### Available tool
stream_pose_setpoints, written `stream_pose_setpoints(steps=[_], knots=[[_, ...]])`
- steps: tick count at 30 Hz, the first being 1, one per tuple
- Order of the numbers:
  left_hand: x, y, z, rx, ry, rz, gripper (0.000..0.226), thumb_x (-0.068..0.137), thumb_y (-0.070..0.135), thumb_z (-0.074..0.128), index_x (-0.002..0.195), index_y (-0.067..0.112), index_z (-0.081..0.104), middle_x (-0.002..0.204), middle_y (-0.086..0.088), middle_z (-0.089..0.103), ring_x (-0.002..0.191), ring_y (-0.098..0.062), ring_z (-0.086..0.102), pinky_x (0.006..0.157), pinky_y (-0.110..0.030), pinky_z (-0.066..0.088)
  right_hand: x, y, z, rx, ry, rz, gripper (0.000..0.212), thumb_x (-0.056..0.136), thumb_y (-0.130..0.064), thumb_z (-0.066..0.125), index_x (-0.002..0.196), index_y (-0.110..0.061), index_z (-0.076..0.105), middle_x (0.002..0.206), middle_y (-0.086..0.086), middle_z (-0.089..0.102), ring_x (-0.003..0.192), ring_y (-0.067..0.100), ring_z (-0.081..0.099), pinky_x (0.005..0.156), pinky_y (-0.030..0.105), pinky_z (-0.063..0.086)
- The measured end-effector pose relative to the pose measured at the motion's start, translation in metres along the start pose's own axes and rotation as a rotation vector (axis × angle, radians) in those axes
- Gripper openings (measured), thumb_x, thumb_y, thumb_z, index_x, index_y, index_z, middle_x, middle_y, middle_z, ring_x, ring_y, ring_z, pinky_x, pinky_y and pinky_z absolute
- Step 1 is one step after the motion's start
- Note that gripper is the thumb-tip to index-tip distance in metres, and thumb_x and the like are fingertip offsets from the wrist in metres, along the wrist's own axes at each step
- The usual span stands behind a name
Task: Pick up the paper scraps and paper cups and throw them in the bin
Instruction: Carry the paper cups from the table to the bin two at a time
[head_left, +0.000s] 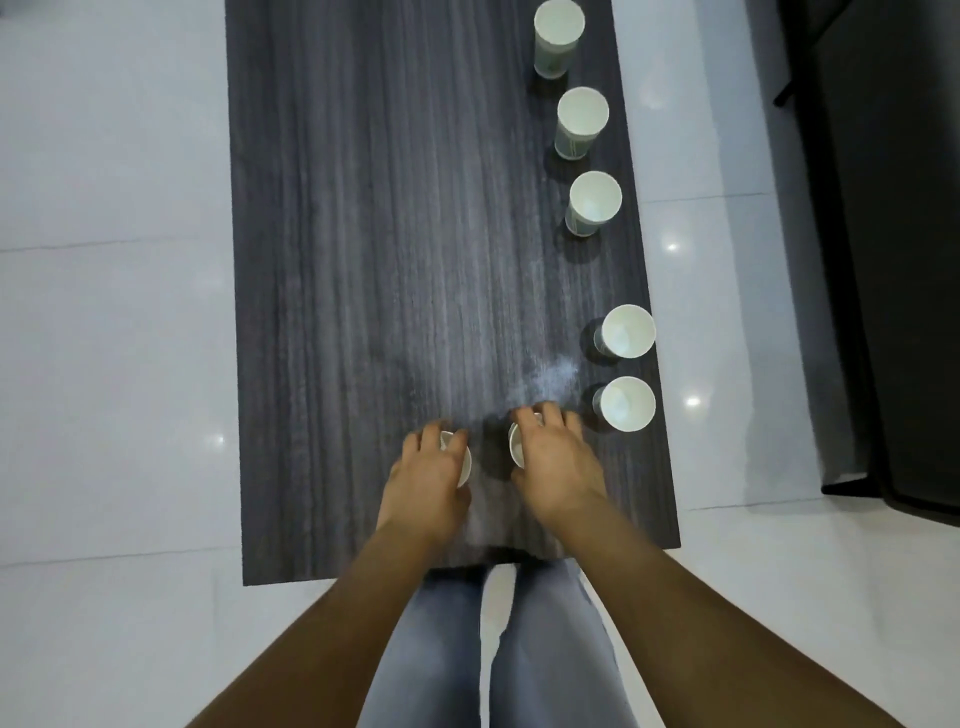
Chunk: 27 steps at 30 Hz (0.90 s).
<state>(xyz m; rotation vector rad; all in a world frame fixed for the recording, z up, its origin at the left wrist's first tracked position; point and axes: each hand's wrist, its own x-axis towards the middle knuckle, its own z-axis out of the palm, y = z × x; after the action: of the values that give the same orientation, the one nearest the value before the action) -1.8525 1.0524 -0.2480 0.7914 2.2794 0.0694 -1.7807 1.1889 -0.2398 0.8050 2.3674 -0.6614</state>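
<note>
A pale tiled floor (104, 312) lies to the left of a long, dark wood-grain tabletop (363, 234) that runs from near to far through the middle of the view.

At the near end of the tabletop, the left hand (428, 475) comes down over the top of a white paper cup (464, 464), fingers curled around its rim and wall so that only a sliver of the rim shows at the hand's right side. Just to the right, apart from it, the right hand (553, 462) wraps a second paper cup (517, 445) in the same way, fingers bent over the far rim and thumb at the near side; the cup's white inside shows at the hand's left edge. Both cups stand on the tabletop.

Along the right edge stand five more upright, open cups. Nearest is one (627, 404) just right of the right hand, with another (627, 331) close behind it. Farther off, after a gap, come a third (595, 197), a fourth (582, 113) and the farthest (559, 23) at the top of the view.

Below the tabletop's near edge, the person's legs in grey-blue jeans (545, 649) show between the forearms. At far right stands a piece of dark furniture (893, 260) on the floor.
</note>
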Motion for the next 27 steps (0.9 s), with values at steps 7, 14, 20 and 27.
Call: stream_pose_setpoints(steps=[7, 14, 20, 27], knots=[[-0.071, -0.003, -0.047, -0.195, 0.126, -0.127, 0.064, 0.084, 0.028, 0.064, 0.141, 0.026, 0.036, 0.141, 0.0, 0.037, 0.129, -0.022, 0.033, 0.099, -0.037, 0.043, -0.048, -0.048, -0.045, -0.085, -0.026, -0.2, 0.044, 0.086, -0.011, 0.061, 0.126, -0.019, 0.044, 0.131, 0.002, 0.041, 0.123, 0.025, 0.035, 0.087, 0.036, 0.047], [-0.172, -0.002, -0.076, -0.338, 0.321, -0.337, 0.065, 0.083, 0.028, 0.066, 0.141, 0.023, 0.039, 0.14, -0.001, 0.04, 0.128, -0.022, 0.037, 0.098, -0.035, 0.044, -0.116, -0.097, -0.074, -0.182, -0.084, -0.399, 0.054, 0.084, -0.014, 0.066, 0.132, -0.021, 0.041, 0.134, 0.002, 0.039, 0.125, 0.025, 0.034, 0.088, 0.038, 0.047], [-0.265, -0.019, -0.09, -0.467, 0.482, -0.556, 0.064, 0.081, 0.029, 0.067, 0.139, 0.024, 0.04, 0.136, 0.0, 0.043, 0.124, -0.021, 0.039, 0.095, -0.035, 0.045, -0.171, -0.171, -0.083, -0.303, -0.131, -0.607, 0.054, 0.086, -0.022, 0.066, 0.134, -0.021, 0.041, 0.135, 0.003, 0.038, 0.127, 0.026, 0.032, 0.088, 0.039, 0.046], [-0.354, -0.08, -0.077, -0.576, 0.573, -0.789, 0.065, 0.079, 0.026, 0.066, 0.139, 0.026, 0.04, 0.134, 0.0, 0.043, 0.123, -0.022, 0.039, 0.086, -0.033, 0.044, -0.224, -0.263, -0.041, -0.487, -0.174, -0.871, 0.052, 0.086, -0.019, 0.063, 0.133, -0.019, 0.041, 0.131, 0.006, 0.042, 0.122, 0.027, 0.036, 0.088, 0.037, 0.045]])
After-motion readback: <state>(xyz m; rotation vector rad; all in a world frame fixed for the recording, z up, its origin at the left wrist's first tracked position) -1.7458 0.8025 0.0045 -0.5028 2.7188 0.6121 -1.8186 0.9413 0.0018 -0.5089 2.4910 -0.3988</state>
